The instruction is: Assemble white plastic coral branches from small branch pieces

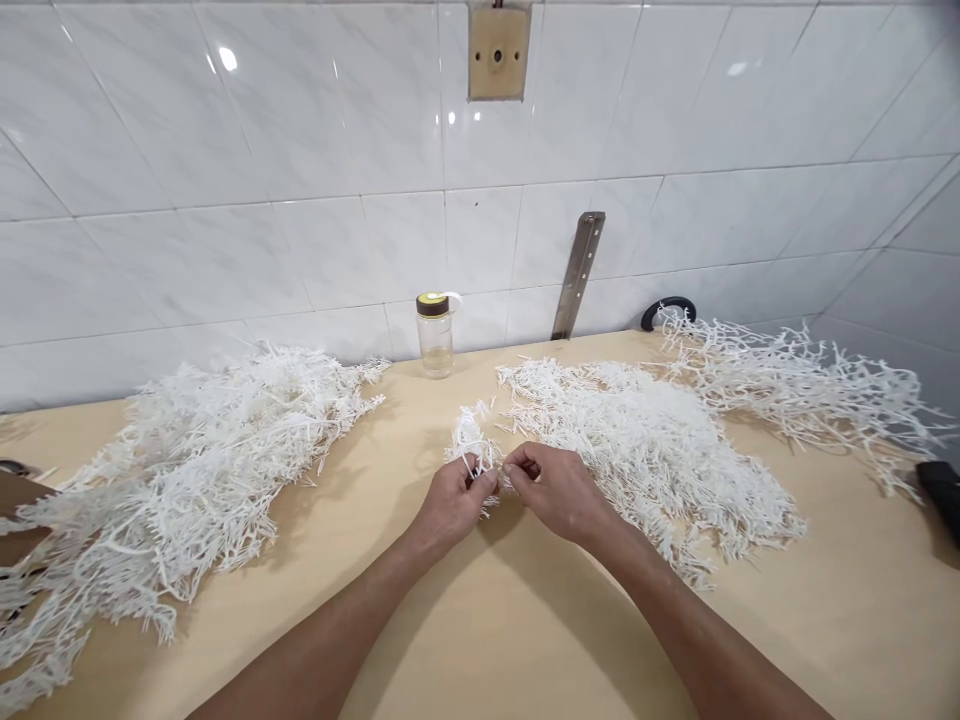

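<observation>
Near the middle of the table, my left hand (454, 503) is closed on a small white branched piece (469, 436), pinched between thumb and fingers. My right hand (551, 487) sits just to its right, thumb and fingers pressed together at the edge of that piece; what is in this pinch is too small to make out. To the right of my right hand spreads a flat heap of short white sprigs (645, 440). A larger pile of white branched pieces (217, 460) covers the left side.
A clear bottle (436, 345) with a dark lid stands at the back. A metal strip (579, 275) leans on the tiled wall. Looser white branches (810, 385) lie at the far right, near a black curved object (667, 308). Another dark object (941, 495) sits at the right edge.
</observation>
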Demonstrator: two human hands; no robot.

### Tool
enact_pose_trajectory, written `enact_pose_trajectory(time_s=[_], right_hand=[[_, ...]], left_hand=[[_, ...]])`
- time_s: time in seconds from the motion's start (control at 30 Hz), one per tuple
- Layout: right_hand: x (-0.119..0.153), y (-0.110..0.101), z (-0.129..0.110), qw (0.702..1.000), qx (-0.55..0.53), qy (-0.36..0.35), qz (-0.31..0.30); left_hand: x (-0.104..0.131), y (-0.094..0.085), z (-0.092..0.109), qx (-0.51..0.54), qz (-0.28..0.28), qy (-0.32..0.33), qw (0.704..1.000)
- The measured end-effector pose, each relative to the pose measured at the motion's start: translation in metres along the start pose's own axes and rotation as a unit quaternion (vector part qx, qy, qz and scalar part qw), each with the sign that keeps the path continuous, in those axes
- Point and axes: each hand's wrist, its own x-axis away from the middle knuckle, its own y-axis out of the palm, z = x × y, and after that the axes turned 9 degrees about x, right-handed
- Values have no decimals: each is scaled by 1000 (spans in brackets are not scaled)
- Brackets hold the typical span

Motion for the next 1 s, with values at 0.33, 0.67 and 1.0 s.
enact_pose_trajectory(time_s=[0.33,0.67,1.0], right_hand=[[1,-4,1,979,-164,76,-95],[3,-3,0,993,-93,31,-66],[-1,2,8,981,164,-47,90]], left_hand=[[-1,0,1,-2,25,12,1000],[-1,-3,2,-27,-19,29,999],[1,-1,3,25,-43,-22,999]])
